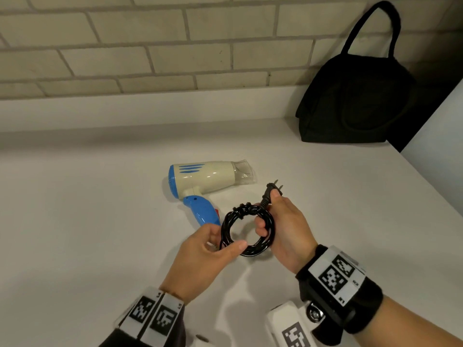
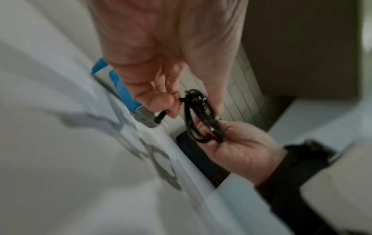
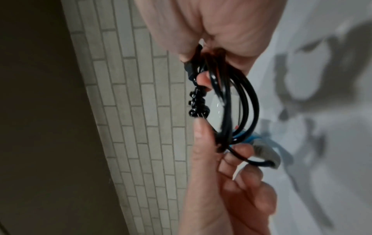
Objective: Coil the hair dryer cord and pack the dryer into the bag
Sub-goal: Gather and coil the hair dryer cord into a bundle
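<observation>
A cream hair dryer (image 1: 208,177) with a blue handle (image 1: 201,211) lies on its side on the white counter (image 1: 87,209), nozzle pointing right. Its black cord (image 1: 246,230) is wound into a small ring held above the counter, just in front of the handle. My left hand (image 1: 208,256) pinches the ring's near-left side between thumb and fingers. My right hand (image 1: 283,226) grips the ring's right side, and the plug (image 1: 273,190) sticks up past its thumb. In the wrist views the cord (image 2: 199,114) (image 3: 231,101) hangs between both hands. A black bag (image 1: 355,96) leans on the wall at the back right.
A pale brick wall (image 1: 150,46) runs behind the counter. A white panel (image 1: 441,136) stands at the right edge beside the bag. The bag's handle (image 1: 375,23) stands upright against the wall.
</observation>
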A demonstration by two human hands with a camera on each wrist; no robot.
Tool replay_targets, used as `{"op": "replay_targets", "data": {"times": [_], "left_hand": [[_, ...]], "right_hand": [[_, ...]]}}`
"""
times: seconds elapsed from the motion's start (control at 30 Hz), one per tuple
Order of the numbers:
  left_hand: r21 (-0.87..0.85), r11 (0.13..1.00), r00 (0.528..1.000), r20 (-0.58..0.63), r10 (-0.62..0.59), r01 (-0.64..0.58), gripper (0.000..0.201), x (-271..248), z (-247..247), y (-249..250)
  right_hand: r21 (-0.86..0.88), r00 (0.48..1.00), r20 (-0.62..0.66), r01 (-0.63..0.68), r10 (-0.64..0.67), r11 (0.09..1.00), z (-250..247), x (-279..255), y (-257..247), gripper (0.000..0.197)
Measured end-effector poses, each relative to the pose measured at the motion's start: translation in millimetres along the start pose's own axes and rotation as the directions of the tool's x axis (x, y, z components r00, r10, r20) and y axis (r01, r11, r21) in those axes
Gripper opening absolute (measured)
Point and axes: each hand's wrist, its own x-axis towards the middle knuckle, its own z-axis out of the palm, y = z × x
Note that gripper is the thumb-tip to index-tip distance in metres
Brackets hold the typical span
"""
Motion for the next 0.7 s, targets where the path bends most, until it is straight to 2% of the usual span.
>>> {"op": "replay_targets", "data": {"times": [0.13,0.23,0.33,0.4,0.47,0.53,0.63,0.7], "left_hand": [[-0.130,0.991,0.999,0.033,-0.037,0.041,0.006,1.0,1.3,-9.1],[-0.204,0.978,0.999,0.024,-0.031,0.035,0.012,2.9,0.6,-14.3],[-0.339,0.938,0.996,0.084,-0.042,0.068,0.022,6.1,0.2,-18.6],[-0.454,0.884,0.989,0.141,-0.047,0.106,0.022,9.7,1.0,-23.2],[-0.601,0.787,0.980,0.196,-0.019,0.135,0.019,13.0,0.9,-27.9],[-0.708,0.686,0.962,0.269,0.042,0.167,0.027,16.8,-0.5,-29.7],[-0.760,0.611,0.935,0.342,0.089,0.220,0.035,21.3,-2.8,-30.5],[-0.781,0.574,0.934,0.350,0.077,0.245,0.038,23.0,-2.6,-29.8]], "right_hand": [[0.110,0.994,0.051,-0.099,0.094,0.989,-1.4,2.0,4.0,0.025],[0.191,0.973,0.098,-0.222,0.207,0.956,-6.7,2.1,4.8,0.026],[0.250,0.950,0.148,-0.305,0.275,0.919,-11.4,0.9,4.6,0.030],[0.276,0.948,0.172,-0.306,0.267,0.911,-10.0,-1.4,5.1,0.034],[0.327,0.954,0.179,-0.287,0.239,0.900,-5.2,-3.8,5.4,0.040],[0.401,0.956,0.183,-0.286,0.230,0.870,-1.2,-4.6,6.8,0.050],[0.483,0.944,0.212,-0.325,0.252,0.813,3.6,-4.0,7.6,0.042],[0.527,0.952,0.184,-0.305,0.244,0.794,3.8,-1.0,8.5,0.039]]}}
